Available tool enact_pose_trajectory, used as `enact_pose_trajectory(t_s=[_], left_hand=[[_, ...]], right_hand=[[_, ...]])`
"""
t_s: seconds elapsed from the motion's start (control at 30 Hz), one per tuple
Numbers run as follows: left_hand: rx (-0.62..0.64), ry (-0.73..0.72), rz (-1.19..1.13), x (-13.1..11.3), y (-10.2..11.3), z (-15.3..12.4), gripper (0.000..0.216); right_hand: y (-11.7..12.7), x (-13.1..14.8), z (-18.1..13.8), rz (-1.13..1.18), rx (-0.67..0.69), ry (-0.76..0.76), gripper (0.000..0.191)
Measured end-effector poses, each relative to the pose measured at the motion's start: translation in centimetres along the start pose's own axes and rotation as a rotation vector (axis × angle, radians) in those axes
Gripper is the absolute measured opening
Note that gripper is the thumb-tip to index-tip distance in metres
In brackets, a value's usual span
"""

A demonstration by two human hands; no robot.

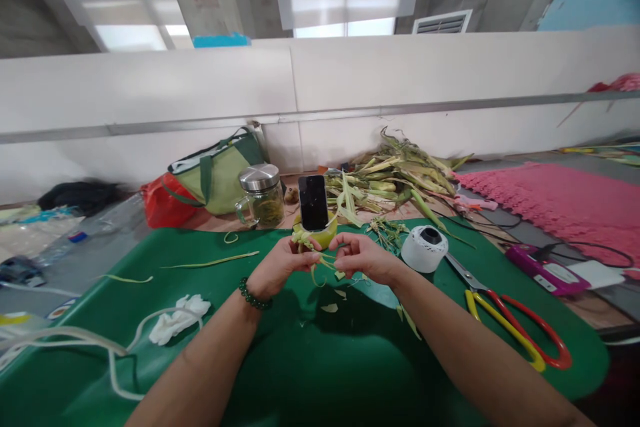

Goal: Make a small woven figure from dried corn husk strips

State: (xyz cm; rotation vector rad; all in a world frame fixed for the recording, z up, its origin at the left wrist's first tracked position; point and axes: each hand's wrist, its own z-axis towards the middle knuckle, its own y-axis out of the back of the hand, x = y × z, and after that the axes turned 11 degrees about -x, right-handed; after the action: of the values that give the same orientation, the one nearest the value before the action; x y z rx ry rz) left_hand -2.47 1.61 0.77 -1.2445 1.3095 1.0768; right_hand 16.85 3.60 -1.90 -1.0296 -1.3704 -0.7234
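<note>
Work in hand: a small green piece (303,239), at the centre of the frame, with thin strands (327,260) trailing from it toward the right. Left hand (280,264): thumb and fingers are clamped on the piece. Right hand (369,257): thumb and forefinger are close together at the strand ends; whether they grip a strand cannot be told.

Progress, as judged: partial. The knobbly part at the left fingertips appears formed; the strands appear unworked. The finer structure is too small to verify. Stock remains: a large leaf pile (395,170) at upper centre-right and a small green bunch (387,233) below it. Scraps (330,308) lie below the hands; a long strip (210,261) lies left of centre.

Edges and room: the green table (240,353) has its left edge running diagonally down to the lower left and a rounded corner at lower right. The widest room for moving is judged to be at lower centre, between the forearms. Forward reach is limited by the phone (313,203), standing just beyond the hands, and the jar (269,197) to its left. On the right, the white roll (424,250) and scissors (483,290) restrict sideways travel; at lower left, the white cable (114,373) and tissue (179,321) do likewise.
</note>
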Motion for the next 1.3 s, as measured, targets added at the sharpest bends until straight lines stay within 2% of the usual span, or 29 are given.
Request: enact_pose_trajectory(t_s=[0.13, 0.3, 0.37, 0.43, 0.53, 0.7, 0.83, 1.03, 1.13, 1.2, 1.3], left_hand=[[0.009, 0.044, -0.037, -0.6, 0.5, 0.0, 0.033], [-0.04, 0.073, -0.086, -1.1, 1.2, 0.2, 0.038], [-0.051, 0.081, -0.067, -1.2, 1.2, 0.3, 0.039], [-0.047, 0.081, -0.033, -1.0, 1.0, 0.3, 0.042], [0.007, 0.053, 0.011, -0.2, 0.1, 0.1, 0.049], [0.125, 0.004, 0.053, 1.4, -1.6, -0.2, 0.045], [0.129, 0.013, 0.028, 1.9, -2.0, -0.1, 0.059], [0.237, 0.047, 0.13, 1.5, -1.2, -0.1, 0.054], [0.297, 0.084, 0.214, 1.1, -0.6, 0.0, 0.051], [0.228, 0.021, 0.257, 0.6, -0.3, 0.1, 0.044], [0.028, -0.098, 0.239, 0.1, -0.2, 0.2, 0.033]], right_hand=[[0.7, 0.4, -0.2, 0.011, 0.016, 0.007, 0.034], [2.0, 1.4, -0.7, 0.063, 0.054, 0.063, 0.033], [2.2, 1.8, -0.7, 0.137, 0.006, 0.129, 0.029], [2.0, 1.9, -0.6, 0.177, -0.099, 0.174, 0.02], [1.1, 1.4, -0.2, 0.043, -0.222, 0.146, 0.021], [-0.7, -0.4, 0.5, -0.214, -0.117, 0.187, 0.027], [-1.1, -0.9, 0.7, -0.239, -0.104, 0.206, 0.018], [-0.5, -0.1, 0.3, -0.161, -0.079, 0.134, 0.025], [0.0, 0.4, 0.1, -0.159, -0.112, 0.117, 0.028], [0.2, 0.5, 0.1, -0.155, -0.141, 0.11, 0.029], [0.1, 0.1, 0.1, -0.156, -0.125, 0.11, 0.026]])
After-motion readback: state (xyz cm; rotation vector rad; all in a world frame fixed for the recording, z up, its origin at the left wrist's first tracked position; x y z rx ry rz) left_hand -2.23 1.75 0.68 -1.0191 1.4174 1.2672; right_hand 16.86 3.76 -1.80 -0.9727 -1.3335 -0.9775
